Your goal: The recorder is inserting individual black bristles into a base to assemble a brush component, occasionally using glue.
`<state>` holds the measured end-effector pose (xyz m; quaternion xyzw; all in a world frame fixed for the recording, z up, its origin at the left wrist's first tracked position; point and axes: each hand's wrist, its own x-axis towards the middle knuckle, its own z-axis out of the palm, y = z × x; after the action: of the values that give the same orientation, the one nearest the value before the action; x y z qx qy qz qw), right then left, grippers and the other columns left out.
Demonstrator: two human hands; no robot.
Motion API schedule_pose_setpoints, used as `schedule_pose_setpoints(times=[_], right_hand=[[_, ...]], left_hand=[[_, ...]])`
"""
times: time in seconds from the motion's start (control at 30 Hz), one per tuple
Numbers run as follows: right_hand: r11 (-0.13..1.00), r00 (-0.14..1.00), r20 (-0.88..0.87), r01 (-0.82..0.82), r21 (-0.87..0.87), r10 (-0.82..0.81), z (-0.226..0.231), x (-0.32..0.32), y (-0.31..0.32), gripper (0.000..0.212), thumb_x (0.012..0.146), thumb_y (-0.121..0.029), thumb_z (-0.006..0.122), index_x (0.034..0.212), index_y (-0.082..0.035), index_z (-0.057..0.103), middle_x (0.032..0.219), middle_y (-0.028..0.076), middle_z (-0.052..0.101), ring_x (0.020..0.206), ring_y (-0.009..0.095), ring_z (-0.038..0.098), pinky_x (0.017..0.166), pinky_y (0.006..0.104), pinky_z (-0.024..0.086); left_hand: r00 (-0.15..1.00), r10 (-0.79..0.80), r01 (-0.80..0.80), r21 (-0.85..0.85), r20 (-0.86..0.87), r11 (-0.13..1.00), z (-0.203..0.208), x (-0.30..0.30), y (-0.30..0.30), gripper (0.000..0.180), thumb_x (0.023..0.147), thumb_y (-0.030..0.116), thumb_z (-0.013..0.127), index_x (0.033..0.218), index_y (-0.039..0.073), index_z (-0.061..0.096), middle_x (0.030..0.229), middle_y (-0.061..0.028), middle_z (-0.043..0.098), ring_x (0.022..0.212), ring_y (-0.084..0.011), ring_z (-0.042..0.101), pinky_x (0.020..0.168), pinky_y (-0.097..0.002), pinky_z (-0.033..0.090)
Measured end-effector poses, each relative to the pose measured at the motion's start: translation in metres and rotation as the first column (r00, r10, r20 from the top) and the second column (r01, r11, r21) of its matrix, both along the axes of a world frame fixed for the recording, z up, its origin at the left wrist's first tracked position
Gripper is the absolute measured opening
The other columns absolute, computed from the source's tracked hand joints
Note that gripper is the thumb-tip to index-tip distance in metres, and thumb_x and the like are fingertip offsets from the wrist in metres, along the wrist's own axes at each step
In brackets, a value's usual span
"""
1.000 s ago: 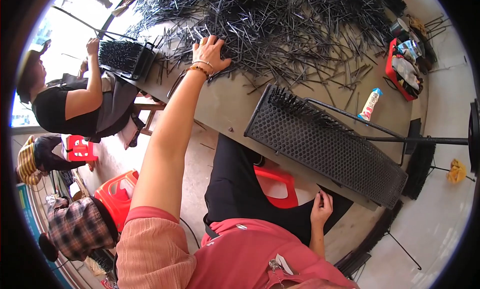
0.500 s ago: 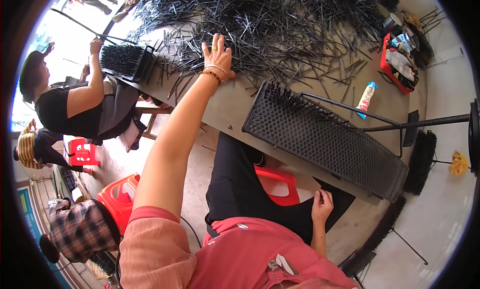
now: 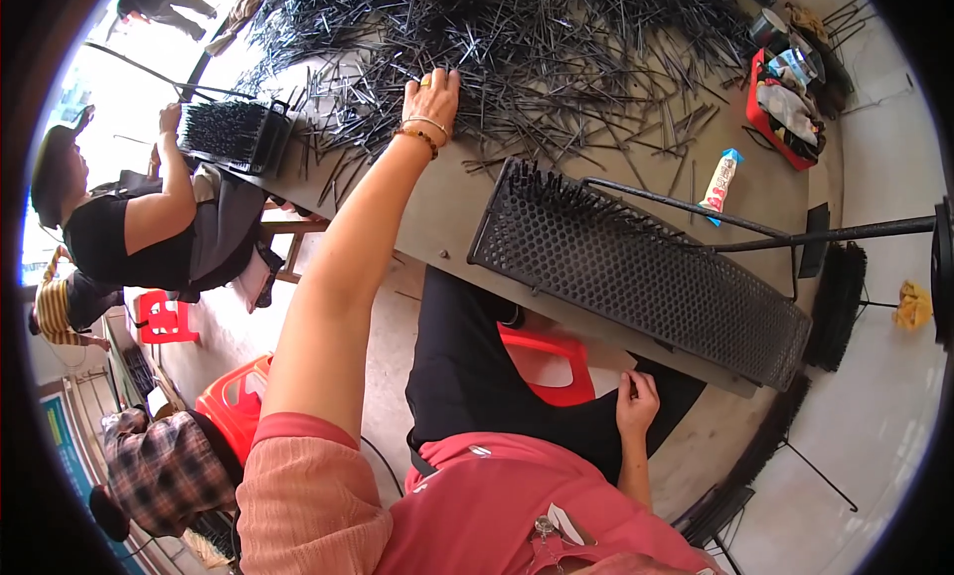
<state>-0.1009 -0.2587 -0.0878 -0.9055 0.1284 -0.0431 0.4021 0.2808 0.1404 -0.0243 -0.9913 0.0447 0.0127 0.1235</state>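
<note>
On the table lies a large, loose pile of thin black strips (image 3: 556, 88). My left hand (image 3: 431, 103) reaches out to the pile's near edge, its fingers bent down and closed on some strips; the fingertips are partly hidden. In front of me a long black perforated block (image 3: 636, 277), full of round holes, rests slanted along the table's front edge. Short black bristles (image 3: 542, 185) stand up along its far left part. My right hand (image 3: 636, 404) is low over my lap, below the block, with fingers curled in; whatever they may hold is too small to make out.
A metal rod frame (image 3: 845, 235) runs from the block toward the right. On the table (image 3: 417, 217) lie a wrapped snack (image 3: 720, 185) and a red tray (image 3: 770, 138) of odds and ends. A co-worker (image 3: 129, 222) sits at the left by another bristle block (image 3: 234, 133). Red stools (image 3: 234, 401) stand behind.
My left hand's spread fingers have drawn together and bent down into the strips. My right hand stays over my lap. The whole view has shifted slightly.
</note>
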Motion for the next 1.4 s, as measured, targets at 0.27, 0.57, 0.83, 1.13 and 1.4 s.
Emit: schedule_pose_setpoints(times=[0.27, 0.57, 0.83, 1.13, 1.4], right_hand=[[1.0, 1.0, -0.027, 0.001, -0.025, -0.002, 0.003, 0.001, 0.002, 0.008, 0.084, -0.006, 0.063, 0.089, 0.0, 0.066, 0.079, 0.006, 0.06, 0.06, 0.013, 0.054, 0.054, 0.0241, 0.042], [0.998, 0.999, -0.037, -0.018, -0.062, 0.015, 0.005, 0.004, 0.003, 0.007, 0.083, -0.007, 0.063, 0.087, -0.001, 0.065, 0.078, 0.007, 0.06, 0.059, 0.017, 0.055, 0.055, 0.0267, 0.044], [0.994, 0.996, -0.079, -0.048, -0.102, 0.04, 0.006, 0.004, 0.003, 0.008, 0.083, -0.008, 0.063, 0.088, -0.002, 0.065, 0.079, 0.007, 0.06, 0.061, 0.019, 0.057, 0.057, 0.0273, 0.045], [0.989, 0.993, -0.115, -0.052, -0.135, 0.037, 0.01, 0.007, 0.003, 0.008, 0.083, -0.01, 0.063, 0.087, -0.003, 0.066, 0.08, 0.008, 0.06, 0.064, 0.022, 0.059, 0.06, 0.0288, 0.047], [0.987, 0.989, -0.139, -0.061, -0.146, 0.041, 0.012, 0.006, 0.003, 0.009, 0.082, -0.012, 0.063, 0.087, -0.005, 0.066, 0.08, 0.008, 0.061, 0.065, 0.023, 0.06, 0.061, 0.0301, 0.048]], left_hand=[[0.961, 0.25, -0.231, -0.152, 0.121, 0.961, -0.002, 0.02, 0.005, 0.113, 0.051, 0.041, 0.088, 0.139, 0.008, 0.025, 0.131, -0.0185, 0.041, 0.122, -0.0272, 0.045, 0.097, -0.0458, 0.036], [0.959, 0.152, -0.144, 0.051, -0.24, 0.988, 0.021, 0.035, 0.013, 0.071, 0.054, 0.043, 0.083, 0.112, 0.01, 0.06, 0.122, -0.0102, 0.049, 0.117, -0.025, 0.049, 0.097, -0.0437, 0.034], [0.996, -0.069, 0.069, 0.001, -0.06, 0.998, -0.009, 0.034, 0.012, 0.063, 0.06, 0.025, 0.08, 0.113, 0.005, 0.052, 0.115, -0.0137, 0.052, 0.109, -0.0271, 0.054, 0.091, -0.04, 0.04], [0.992, 0.049, -0.052, -0.023, -0.113, 0.998, -0.005, 0.043, 0.004, 0.057, 0.072, 0.029, 0.074, 0.114, -0.001, 0.05, 0.113, -0.0166, 0.058, 0.108, -0.0294, 0.056, 0.09, -0.0384, 0.045], [0.989, 0.06, -0.081, 0.158, 0.135, 0.984, -0.039, 0.046, -0.001, 0.027, 0.091, 0.018, 0.046, 0.108, 0.001, 0.058, 0.104, -0.0136, 0.063, 0.1, -0.0254, 0.059, 0.081, -0.0377, 0.047]])
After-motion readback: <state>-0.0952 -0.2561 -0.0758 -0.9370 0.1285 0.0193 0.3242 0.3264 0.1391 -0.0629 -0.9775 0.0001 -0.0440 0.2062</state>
